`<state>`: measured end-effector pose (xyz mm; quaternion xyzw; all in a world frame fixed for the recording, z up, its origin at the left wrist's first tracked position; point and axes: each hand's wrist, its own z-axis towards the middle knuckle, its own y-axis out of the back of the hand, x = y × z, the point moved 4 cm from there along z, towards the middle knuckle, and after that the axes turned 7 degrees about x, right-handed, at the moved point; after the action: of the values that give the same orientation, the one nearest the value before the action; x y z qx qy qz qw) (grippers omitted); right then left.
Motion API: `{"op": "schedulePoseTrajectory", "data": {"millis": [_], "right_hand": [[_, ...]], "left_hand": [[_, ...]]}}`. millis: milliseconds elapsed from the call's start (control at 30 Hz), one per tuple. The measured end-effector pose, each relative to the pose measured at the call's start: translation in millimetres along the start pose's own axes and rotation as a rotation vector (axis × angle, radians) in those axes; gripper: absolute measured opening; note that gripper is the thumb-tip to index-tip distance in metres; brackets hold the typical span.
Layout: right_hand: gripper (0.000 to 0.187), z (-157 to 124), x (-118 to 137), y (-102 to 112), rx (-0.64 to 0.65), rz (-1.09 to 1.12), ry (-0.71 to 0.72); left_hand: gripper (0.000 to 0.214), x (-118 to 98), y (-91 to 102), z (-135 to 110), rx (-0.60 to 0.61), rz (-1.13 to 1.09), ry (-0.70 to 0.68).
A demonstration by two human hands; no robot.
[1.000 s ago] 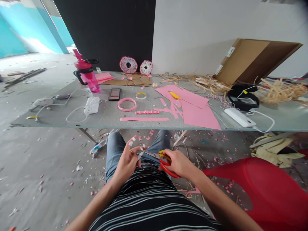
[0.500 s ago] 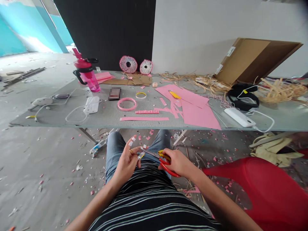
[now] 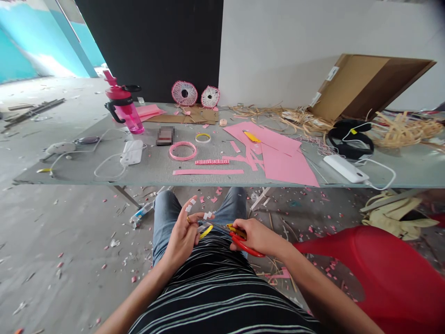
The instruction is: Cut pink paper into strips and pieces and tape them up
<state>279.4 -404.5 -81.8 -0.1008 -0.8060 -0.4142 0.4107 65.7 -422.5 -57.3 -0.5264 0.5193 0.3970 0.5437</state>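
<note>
Over my lap, my right hand (image 3: 255, 236) is closed round the red and yellow handles of a pair of scissors (image 3: 232, 234), whose blades point left. My left hand (image 3: 184, 229) pinches a small yellowish strip (image 3: 206, 230) at the blade tips. Small white bits of tape stick to its fingertips. Both hands sit below the near edge of the grey table (image 3: 156, 162).
On the table lie pink paper sheets (image 3: 278, 155), a pink strip (image 3: 208, 172), a pink ring (image 3: 182, 151), a pink water bottle (image 3: 123, 106), a white power bank (image 3: 346, 168), straw and a cardboard box (image 3: 368, 86). A red chair (image 3: 378, 273) stands at my right. Paper scraps litter the floor.
The scissors have shifted slightly down and right, and their blades have opened a little. The yellow strip now shows below the blades at my left fingertips.
</note>
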Motion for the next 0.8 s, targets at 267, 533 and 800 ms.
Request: {"op": "schedulePoseTrajectory", "data": {"millis": [267,533,800], "right_hand": [[0.05,1.1,3.3,-1.6,0.405,0.428,0.041],[0.085,4.8,2.8,-6.5,0.818,0.692,0.179],[0.092,6.7,7.1,-2.8,0.943,0.688,0.142]], "left_hand": [[0.075,-4.3,-2.7,-3.1,0.018,0.022,-0.029],[0.07,-13.2,-7.6,-6.7,-0.033,-0.012,-0.075],[0.076,-15.8,-7.4,-5.3,-0.039,-0.016,-0.089]]}}
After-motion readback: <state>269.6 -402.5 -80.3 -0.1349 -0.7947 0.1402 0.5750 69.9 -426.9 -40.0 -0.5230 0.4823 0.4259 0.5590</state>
